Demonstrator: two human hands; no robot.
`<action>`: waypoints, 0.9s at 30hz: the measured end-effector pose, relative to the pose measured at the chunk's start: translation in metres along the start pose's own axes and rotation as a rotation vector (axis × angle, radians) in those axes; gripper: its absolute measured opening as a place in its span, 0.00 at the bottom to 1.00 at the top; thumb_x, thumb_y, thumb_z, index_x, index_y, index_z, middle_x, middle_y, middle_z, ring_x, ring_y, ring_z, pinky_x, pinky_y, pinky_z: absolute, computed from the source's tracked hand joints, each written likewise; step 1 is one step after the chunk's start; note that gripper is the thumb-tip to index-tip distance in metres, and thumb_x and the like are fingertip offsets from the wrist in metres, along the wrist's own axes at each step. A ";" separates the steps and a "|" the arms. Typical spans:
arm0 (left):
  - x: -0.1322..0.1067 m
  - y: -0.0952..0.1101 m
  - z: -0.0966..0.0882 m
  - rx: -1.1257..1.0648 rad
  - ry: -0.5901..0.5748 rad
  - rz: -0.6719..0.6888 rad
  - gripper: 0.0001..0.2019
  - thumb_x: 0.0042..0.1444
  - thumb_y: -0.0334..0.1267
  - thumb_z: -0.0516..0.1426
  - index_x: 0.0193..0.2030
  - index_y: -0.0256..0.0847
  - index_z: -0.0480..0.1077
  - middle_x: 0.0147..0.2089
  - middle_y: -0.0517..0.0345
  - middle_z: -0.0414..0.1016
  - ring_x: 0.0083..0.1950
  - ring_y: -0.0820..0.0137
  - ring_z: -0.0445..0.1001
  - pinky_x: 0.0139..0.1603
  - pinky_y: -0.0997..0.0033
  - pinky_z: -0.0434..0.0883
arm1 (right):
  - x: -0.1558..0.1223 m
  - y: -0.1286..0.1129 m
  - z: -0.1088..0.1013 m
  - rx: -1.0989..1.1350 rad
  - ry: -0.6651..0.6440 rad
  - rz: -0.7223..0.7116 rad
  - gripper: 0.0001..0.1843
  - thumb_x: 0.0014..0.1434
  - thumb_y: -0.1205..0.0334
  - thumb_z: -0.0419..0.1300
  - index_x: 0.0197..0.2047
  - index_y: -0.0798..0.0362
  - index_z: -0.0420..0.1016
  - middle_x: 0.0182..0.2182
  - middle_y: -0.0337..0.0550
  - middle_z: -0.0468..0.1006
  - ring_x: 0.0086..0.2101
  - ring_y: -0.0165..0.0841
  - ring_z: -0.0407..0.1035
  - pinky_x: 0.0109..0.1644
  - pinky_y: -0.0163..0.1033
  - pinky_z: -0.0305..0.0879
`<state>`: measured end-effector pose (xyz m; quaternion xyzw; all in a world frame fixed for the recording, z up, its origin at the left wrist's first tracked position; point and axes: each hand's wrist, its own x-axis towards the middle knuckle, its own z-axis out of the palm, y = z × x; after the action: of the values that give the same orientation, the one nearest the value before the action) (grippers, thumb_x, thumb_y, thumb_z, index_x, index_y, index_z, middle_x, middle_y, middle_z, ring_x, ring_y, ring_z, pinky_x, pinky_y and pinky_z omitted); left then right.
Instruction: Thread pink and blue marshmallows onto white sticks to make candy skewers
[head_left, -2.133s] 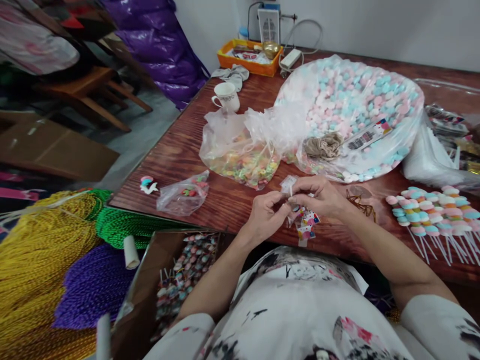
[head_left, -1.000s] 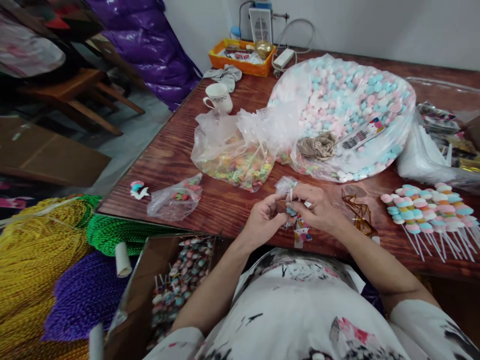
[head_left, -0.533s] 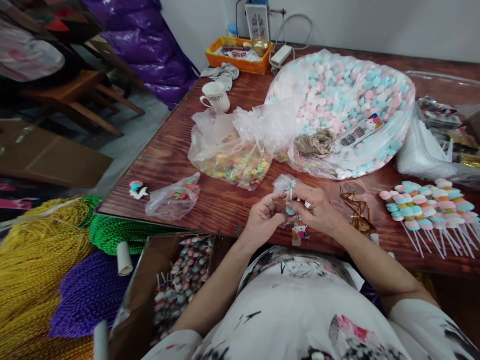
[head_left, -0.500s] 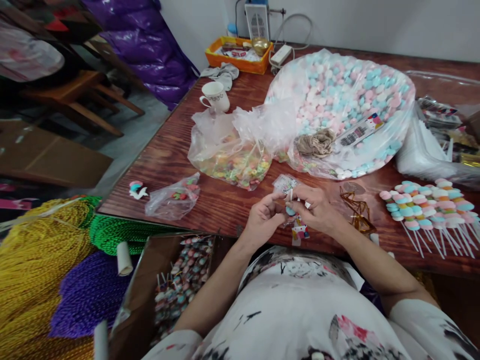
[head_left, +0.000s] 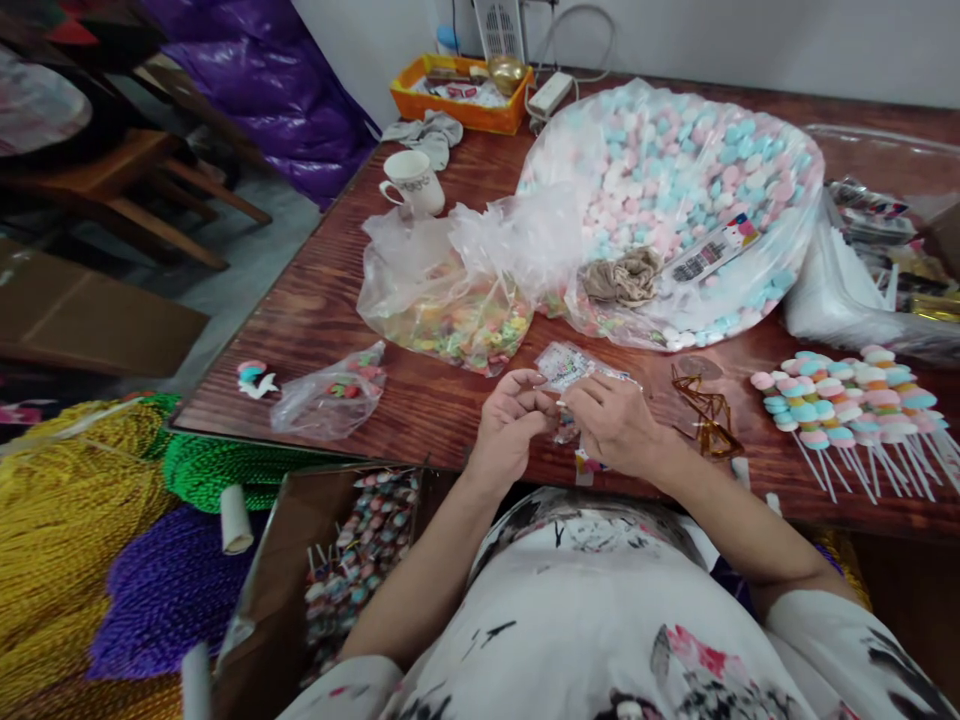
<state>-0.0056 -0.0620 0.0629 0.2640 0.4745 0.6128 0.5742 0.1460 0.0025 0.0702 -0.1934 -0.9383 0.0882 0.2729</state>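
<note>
Red-brown wooden table point(head_left: 337, 310): at its near edge the left hand point(head_left: 510, 430) and right hand point(head_left: 615, 425) meet, fingertips pinched on a clear printed wrapper point(head_left: 564, 366). A big bag of pastel sweets point(head_left: 675, 170) lies beyond and candy skewers point(head_left: 840, 400) to the right. The fingers hide the wrapper's contents.

place: home candy-packing workshop | signs: marshmallow bag point(head_left: 675, 170); finished skewers point(head_left: 847, 405); cord bundles point(head_left: 75, 520)

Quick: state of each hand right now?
Left hand: closed, pinching a small clear wrapper.
Right hand: closed, pinching the same wrapper.
</note>
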 end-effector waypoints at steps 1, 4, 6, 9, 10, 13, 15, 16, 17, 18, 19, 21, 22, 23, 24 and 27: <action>0.001 0.005 0.000 -0.006 -0.008 0.002 0.21 0.37 0.23 0.59 0.40 0.41 0.62 0.23 0.67 0.72 0.22 0.77 0.68 0.25 0.80 0.67 | -0.001 0.001 0.000 -0.008 -0.013 0.001 0.09 0.54 0.75 0.49 0.33 0.54 0.67 0.30 0.48 0.73 0.32 0.37 0.64 0.36 0.40 0.59; 0.002 0.025 -0.002 0.003 -0.041 0.062 0.19 0.38 0.25 0.60 0.38 0.42 0.61 0.22 0.68 0.71 0.20 0.76 0.67 0.23 0.77 0.66 | -0.003 0.006 -0.003 0.086 -0.019 0.043 0.08 0.56 0.74 0.50 0.34 0.54 0.67 0.30 0.48 0.73 0.32 0.37 0.65 0.37 0.40 0.60; 0.002 0.034 -0.005 0.044 -0.042 0.125 0.15 0.40 0.27 0.61 0.35 0.41 0.63 0.23 0.66 0.71 0.21 0.76 0.68 0.25 0.76 0.67 | -0.005 0.009 -0.006 0.263 0.017 0.112 0.07 0.58 0.73 0.51 0.33 0.53 0.67 0.29 0.45 0.73 0.31 0.34 0.66 0.37 0.38 0.61; -0.001 0.031 -0.008 0.226 -0.058 0.158 0.15 0.42 0.32 0.65 0.38 0.39 0.69 0.31 0.60 0.74 0.30 0.73 0.73 0.33 0.73 0.71 | -0.007 0.010 -0.006 0.566 0.075 0.286 0.08 0.60 0.69 0.54 0.30 0.52 0.68 0.25 0.38 0.72 0.28 0.30 0.66 0.35 0.35 0.62; -0.003 0.025 -0.010 0.324 -0.077 0.163 0.20 0.40 0.33 0.67 0.43 0.39 0.71 0.38 0.57 0.76 0.36 0.71 0.74 0.38 0.71 0.72 | -0.006 0.009 -0.004 0.651 0.090 0.351 0.07 0.60 0.67 0.55 0.29 0.52 0.68 0.24 0.37 0.72 0.27 0.29 0.66 0.34 0.35 0.62; -0.005 -0.002 -0.015 0.603 -0.136 0.178 0.41 0.31 0.36 0.72 0.58 0.41 0.68 0.53 0.50 0.73 0.51 0.63 0.72 0.51 0.66 0.70 | -0.004 0.006 0.002 0.836 0.132 0.474 0.07 0.59 0.64 0.58 0.29 0.54 0.70 0.24 0.36 0.73 0.27 0.28 0.67 0.34 0.34 0.63; -0.004 -0.018 -0.017 0.680 -0.180 0.167 0.35 0.34 0.38 0.72 0.53 0.39 0.71 0.48 0.52 0.74 0.47 0.64 0.72 0.48 0.67 0.70 | -0.002 0.003 0.004 0.886 0.124 0.465 0.08 0.59 0.63 0.58 0.29 0.54 0.71 0.25 0.36 0.73 0.27 0.28 0.68 0.34 0.34 0.65; -0.004 -0.024 -0.017 0.681 -0.210 0.148 0.27 0.38 0.40 0.71 0.48 0.37 0.74 0.42 0.55 0.75 0.42 0.67 0.72 0.44 0.70 0.70 | -0.001 0.001 0.004 0.886 0.118 0.445 0.07 0.59 0.63 0.58 0.30 0.54 0.71 0.25 0.37 0.74 0.28 0.28 0.68 0.35 0.34 0.65; -0.003 -0.027 -0.017 0.662 -0.241 0.125 0.19 0.42 0.41 0.69 0.42 0.36 0.75 0.36 0.57 0.74 0.37 0.70 0.71 0.40 0.72 0.69 | 0.000 0.000 0.002 0.873 0.121 0.425 0.05 0.59 0.63 0.58 0.32 0.54 0.72 0.27 0.37 0.74 0.29 0.28 0.69 0.36 0.35 0.65; -0.001 -0.029 -0.016 0.627 -0.268 0.101 0.14 0.45 0.41 0.67 0.37 0.35 0.75 0.32 0.60 0.72 0.33 0.72 0.69 0.37 0.73 0.68 | 0.000 -0.001 -0.002 0.848 0.142 0.411 0.04 0.60 0.64 0.58 0.35 0.54 0.73 0.29 0.39 0.75 0.30 0.29 0.69 0.37 0.35 0.66; 0.000 -0.029 -0.015 0.582 -0.283 0.075 0.12 0.46 0.41 0.67 0.33 0.35 0.74 0.29 0.61 0.71 0.31 0.74 0.68 0.35 0.75 0.67 | -0.001 -0.001 -0.006 0.809 0.174 0.398 0.05 0.60 0.64 0.58 0.40 0.53 0.73 0.32 0.40 0.75 0.31 0.30 0.69 0.38 0.36 0.66; 0.002 -0.025 -0.012 0.473 -0.283 0.022 0.13 0.45 0.41 0.67 0.31 0.34 0.73 0.28 0.62 0.70 0.29 0.75 0.67 0.33 0.75 0.67 | -0.003 0.000 -0.015 0.696 0.224 0.334 0.11 0.59 0.66 0.58 0.46 0.52 0.71 0.37 0.43 0.75 0.35 0.31 0.70 0.40 0.38 0.67; 0.003 -0.023 -0.011 0.421 -0.279 -0.004 0.14 0.44 0.41 0.68 0.31 0.34 0.72 0.28 0.62 0.70 0.29 0.75 0.67 0.33 0.75 0.67 | -0.005 0.001 -0.019 0.627 0.215 0.282 0.12 0.59 0.67 0.58 0.47 0.51 0.71 0.38 0.44 0.75 0.37 0.32 0.70 0.41 0.38 0.67; 0.003 -0.021 -0.010 0.376 -0.277 -0.023 0.15 0.42 0.41 0.69 0.31 0.34 0.71 0.27 0.62 0.69 0.29 0.75 0.66 0.32 0.75 0.67 | -0.007 0.002 -0.022 0.556 0.181 0.223 0.12 0.59 0.68 0.58 0.47 0.50 0.72 0.39 0.45 0.74 0.37 0.33 0.69 0.40 0.38 0.66; 0.004 -0.020 -0.009 0.341 -0.278 -0.033 0.16 0.41 0.41 0.69 0.30 0.34 0.70 0.27 0.63 0.69 0.28 0.75 0.66 0.32 0.75 0.66 | -0.009 0.003 -0.023 0.486 0.129 0.166 0.12 0.59 0.69 0.57 0.47 0.50 0.72 0.38 0.45 0.74 0.37 0.33 0.69 0.39 0.38 0.65; 0.006 -0.023 -0.008 0.326 -0.291 0.011 0.16 0.39 0.37 0.70 0.26 0.35 0.67 0.25 0.65 0.65 0.27 0.77 0.63 0.30 0.77 0.64 | -0.012 0.001 -0.022 0.318 -0.032 0.083 0.12 0.59 0.70 0.54 0.44 0.50 0.73 0.34 0.45 0.73 0.34 0.33 0.67 0.36 0.37 0.62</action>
<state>-0.0034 -0.0613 0.0383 0.4417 0.4776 0.4866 0.5830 0.1672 -0.0001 0.0826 -0.1849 -0.9079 0.2498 0.2811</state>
